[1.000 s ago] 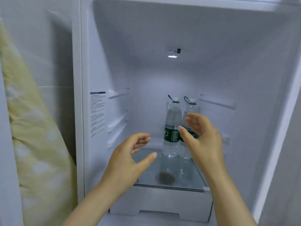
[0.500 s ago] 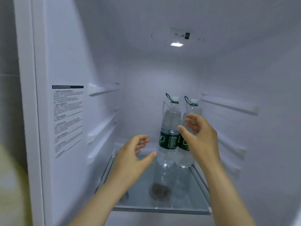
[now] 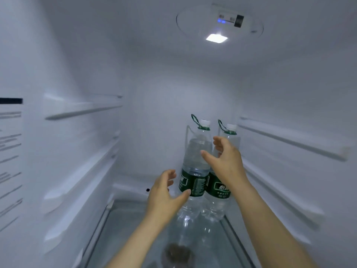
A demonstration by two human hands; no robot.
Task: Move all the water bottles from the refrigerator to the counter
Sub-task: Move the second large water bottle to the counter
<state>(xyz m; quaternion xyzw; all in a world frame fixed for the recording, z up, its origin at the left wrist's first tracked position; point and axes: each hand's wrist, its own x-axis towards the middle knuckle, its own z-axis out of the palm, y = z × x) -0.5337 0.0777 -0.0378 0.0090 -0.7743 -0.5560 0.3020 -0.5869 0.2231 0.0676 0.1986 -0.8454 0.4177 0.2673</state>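
**Two hands reach for two bottles inside the fridge**

Head view: Two clear water bottles stand upright, side by side and touching, toward the back right of a glass shelf [image 3: 123, 235] in the white fridge [image 3: 154, 113]. Each has a white cap, a green carry loop and a dark green label. The left hand [image 3: 164, 194] is spread wide, fingers loosely curved and thumb stretched out, holding nothing. Its thumb tip lies over the label of the left bottle [image 3: 195, 157], though contact cannot be told. The right hand [image 3: 226, 161] is higher, likewise spread and holding nothing, with its fingers in front of the shoulder of the right bottle [image 3: 219, 190] and its thumb across the left bottle's upper body. Whether it touches either one cannot be told. A light [image 3: 216, 38] glows in the ceiling beside two small blue dots. Rails [image 3: 81, 111] line both side walls, and a printed sticker [image 3: 9, 151], too blurred to read, sits on the left wall
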